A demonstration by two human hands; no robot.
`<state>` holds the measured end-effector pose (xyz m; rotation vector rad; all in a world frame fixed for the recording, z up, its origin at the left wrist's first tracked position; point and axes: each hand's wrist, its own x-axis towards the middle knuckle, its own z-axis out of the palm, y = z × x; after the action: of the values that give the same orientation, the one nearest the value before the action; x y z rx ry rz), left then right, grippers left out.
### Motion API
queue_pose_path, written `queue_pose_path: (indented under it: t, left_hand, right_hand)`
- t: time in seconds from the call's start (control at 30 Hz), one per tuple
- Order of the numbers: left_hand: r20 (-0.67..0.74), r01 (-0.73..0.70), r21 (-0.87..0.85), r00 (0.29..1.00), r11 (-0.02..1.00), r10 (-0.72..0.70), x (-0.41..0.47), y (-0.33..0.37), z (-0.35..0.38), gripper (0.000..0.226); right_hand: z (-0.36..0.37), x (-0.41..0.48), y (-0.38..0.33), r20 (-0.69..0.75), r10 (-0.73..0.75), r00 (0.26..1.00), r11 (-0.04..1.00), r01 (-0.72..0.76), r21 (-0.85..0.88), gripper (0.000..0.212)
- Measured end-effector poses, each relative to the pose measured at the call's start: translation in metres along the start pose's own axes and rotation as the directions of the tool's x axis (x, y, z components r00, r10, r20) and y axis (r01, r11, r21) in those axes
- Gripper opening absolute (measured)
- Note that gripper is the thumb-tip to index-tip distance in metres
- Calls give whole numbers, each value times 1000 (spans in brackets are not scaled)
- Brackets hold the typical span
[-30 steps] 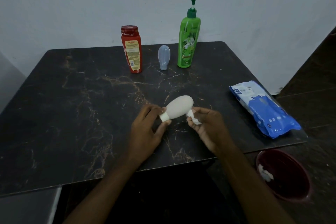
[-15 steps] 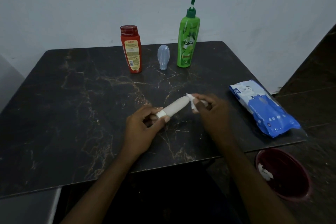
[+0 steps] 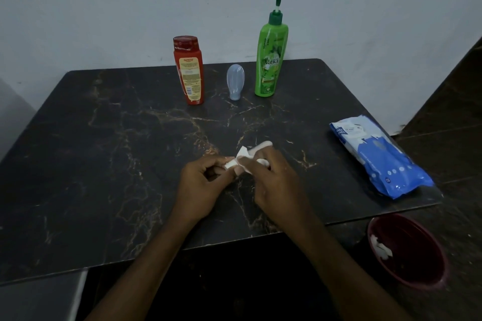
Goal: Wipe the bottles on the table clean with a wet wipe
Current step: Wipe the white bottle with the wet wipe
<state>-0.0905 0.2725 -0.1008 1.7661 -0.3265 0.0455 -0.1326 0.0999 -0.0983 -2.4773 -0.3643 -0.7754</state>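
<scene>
White bottle [image 3: 264, 144], cap end pinched by fingers of my left hand [image 3: 200, 185]. My right hand [image 3: 276, 180] curls round it, fingers pressing a wet wipe [image 3: 242, 154].

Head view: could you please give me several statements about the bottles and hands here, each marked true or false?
The green pump bottle stands upright. True.
The red bottle lies on its side. False: it stands upright.
The right hand holds a wet wipe against the small white bottle. True.
The blue wipes pack sits in the maroon bin. False: it lies on the table.
</scene>
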Motion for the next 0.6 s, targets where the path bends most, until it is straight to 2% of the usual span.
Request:
queue_pose_path:
  t: [0.1,0.17,0.27,0.37,0.5,0.53,0.6]
  left_hand:
    - [-6,36,13,999,999,-36,0,0,1,21]
    - [-2,54,-14,999,998,-55,1,-1,0,22]
    - [19,72,-72,997,995,-70,1,1,-1,21]
    - [26,61,-101,998,993,-59,0,4,-1,20]
    - [35,46,-137,999,990,-41,0,6,-1,22]
    - [40,41,-149,999,988,-35,-1,6,-2,22]
    - [43,36,-163,999,986,-29,-1,6,-2,22]
  right_hand:
    - [-7,8,16,-26,20,999,998,-21,-56,36]
    - [-9,12,25,-60,53,997,998,-54,-17,36]
    - [-10,15,33,-130,128,983,980,-106,166,30]
    - [-9,17,34,-157,270,950,898,-189,397,28]
    - [-7,19,41,-60,463,885,704,-325,631,29]
    - [-6,19,43,-3,505,863,614,-357,704,29]
    - [-3,19,43,170,569,804,339,-418,843,31]
